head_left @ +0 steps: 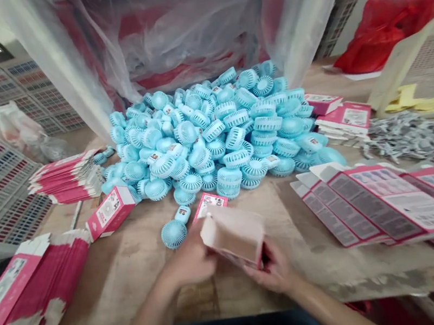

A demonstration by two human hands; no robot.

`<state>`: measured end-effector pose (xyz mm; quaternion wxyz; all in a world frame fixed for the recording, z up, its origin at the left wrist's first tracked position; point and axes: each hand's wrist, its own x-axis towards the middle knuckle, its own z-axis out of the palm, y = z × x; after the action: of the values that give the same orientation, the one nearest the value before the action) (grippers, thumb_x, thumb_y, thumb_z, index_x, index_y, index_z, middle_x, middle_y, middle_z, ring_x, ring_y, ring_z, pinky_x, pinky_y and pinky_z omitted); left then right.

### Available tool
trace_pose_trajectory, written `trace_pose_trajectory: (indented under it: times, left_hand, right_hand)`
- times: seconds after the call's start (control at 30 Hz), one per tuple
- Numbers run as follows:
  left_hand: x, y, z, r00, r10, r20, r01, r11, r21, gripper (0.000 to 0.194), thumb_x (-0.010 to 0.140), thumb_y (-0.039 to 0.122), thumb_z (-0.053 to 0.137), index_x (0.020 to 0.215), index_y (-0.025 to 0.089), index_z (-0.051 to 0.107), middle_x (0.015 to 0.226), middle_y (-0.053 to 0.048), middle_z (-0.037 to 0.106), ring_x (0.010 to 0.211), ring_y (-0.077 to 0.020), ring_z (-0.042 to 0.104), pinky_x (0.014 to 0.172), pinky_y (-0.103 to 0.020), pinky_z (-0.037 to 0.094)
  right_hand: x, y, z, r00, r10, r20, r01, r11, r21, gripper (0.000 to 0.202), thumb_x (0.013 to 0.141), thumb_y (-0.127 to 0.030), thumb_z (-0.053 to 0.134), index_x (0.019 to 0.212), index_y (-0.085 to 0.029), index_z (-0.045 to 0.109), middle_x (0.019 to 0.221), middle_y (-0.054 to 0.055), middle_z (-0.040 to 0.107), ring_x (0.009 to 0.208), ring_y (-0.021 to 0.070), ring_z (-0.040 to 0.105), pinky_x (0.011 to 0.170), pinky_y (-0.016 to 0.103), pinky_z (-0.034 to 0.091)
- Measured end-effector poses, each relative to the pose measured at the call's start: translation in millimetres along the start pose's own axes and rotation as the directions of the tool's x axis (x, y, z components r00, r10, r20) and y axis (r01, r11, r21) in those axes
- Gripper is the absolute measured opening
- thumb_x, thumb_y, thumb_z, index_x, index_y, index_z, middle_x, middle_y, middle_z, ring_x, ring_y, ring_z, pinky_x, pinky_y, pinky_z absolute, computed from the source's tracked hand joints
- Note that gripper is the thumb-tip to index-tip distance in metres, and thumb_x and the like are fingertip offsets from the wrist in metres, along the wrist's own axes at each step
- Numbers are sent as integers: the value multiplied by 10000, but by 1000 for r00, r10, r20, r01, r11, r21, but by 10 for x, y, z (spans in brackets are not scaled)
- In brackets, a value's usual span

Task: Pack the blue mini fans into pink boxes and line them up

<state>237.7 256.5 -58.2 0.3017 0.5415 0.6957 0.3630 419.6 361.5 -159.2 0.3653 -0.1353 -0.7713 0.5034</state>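
Right hand (274, 267): your grip is clamped on the open carton (233, 242), held above the table (258, 296), mouth facing you; only bare cardboard shows inside. Left hand (194, 256) is at the carton's left edge, blurred; can't tell if that grip is closed. Squeeze too hard and the thin walls could buckle; swing your left arm wide and you could knock the loose fan (174, 234) beside it. Bumping the fan pile (213, 135) might start a slide. Pink box (110, 211) by the pile: contents hidden.
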Motion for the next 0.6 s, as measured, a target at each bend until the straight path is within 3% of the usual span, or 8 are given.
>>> trace_pose_trajectory:
  times: [0.03, 0.1, 0.17, 0.2, 0.3, 0.4, 0.5, 0.6]
  left_hand:
    - [45, -108, -73, 994, -69, -91, 83, 982, 169, 481, 681, 72, 543, 1135, 203, 637, 1240, -80, 636, 1169, -274, 561, 1019, -400, 438]
    - [151, -336, -221, 936, -221, -274, 310, 885, 346, 428, 727, 122, 550, 1146, 178, 617, 1279, -120, 598, 1227, -316, 513, 1043, -451, 392]
    - [252, -536, -340, 873, -339, -350, 455, 824, 338, 329, 781, 258, 580, 1093, 160, 623, 1169, -154, 641, 1145, -361, 562, 941, -472, 439]
    - [292, -614, -380, 865, -375, -333, 477, 820, 317, 298, 776, 325, 608, 1024, 163, 639, 1065, -148, 675, 1053, -367, 607, 862, -454, 466]
    - [343, -763, -422, 863, -441, -246, 497, 826, 264, 194, 656, 353, 716, 743, 199, 638, 730, -63, 678, 747, -307, 659, 667, -356, 460]
    - [302, -825, -445, 851, -451, -270, 508, 838, 200, 220, 525, 259, 767, 626, 203, 580, 626, -40, 630, 691, -296, 642, 644, -339, 439]
    - [213, -779, -549, 831, -402, -385, 465, 881, 82, 274, 565, 286, 715, 789, 195, 586, 744, -55, 659, 785, -302, 648, 688, -355, 467]
    - [140, -522, -645, 803, -314, -506, 330, 942, -60, 433, 708, 351, 569, 1100, 193, 474, 935, -74, 670, 901, -272, 658, 741, -363, 513]
  right_hand:
    - [42, -16, -24, 1000, -18, -1, 18, 1000, 3, 586, 824, -538, 633, 1316, -237, 527, 1233, 119, 627, 1116, 324, 622, 939, 455, 541]
    - [117, -31, -79, 999, -19, -33, 19, 1000, -7, 520, 823, -484, 673, 1252, -209, 570, 1120, 106, 669, 994, 283, 666, 861, 396, 576]
    - [159, -31, -114, 997, 26, -71, -27, 1000, -9, 497, 814, -492, 695, 1196, -192, 592, 1042, 97, 687, 909, 253, 680, 811, 358, 588]
    - [167, -28, -118, 996, 51, -72, -52, 999, 0, 498, 808, -509, 700, 1176, -189, 600, 1018, 95, 692, 882, 244, 682, 792, 347, 591]
    - [154, -11, -84, 995, 103, -13, -103, 994, 45, 514, 771, -550, 727, 1123, -187, 636, 986, 92, 705, 850, 239, 679, 766, 339, 592]
    - [94, 35, -44, 987, 155, 37, -159, 980, 121, 517, 746, -543, 758, 1111, -190, 657, 989, 91, 715, 856, 241, 683, 765, 338, 592]
    - [-12, 114, -56, 967, 252, 38, -254, 940, 228, 547, 736, -515, 783, 1160, -201, 638, 1051, 99, 719, 912, 250, 691, 801, 352, 593]
    - [-113, 171, -88, 935, 352, 30, -346, 894, 286, 612, 697, -516, 814, 1185, -201, 619, 1106, 116, 718, 962, 275, 693, 859, 405, 587]
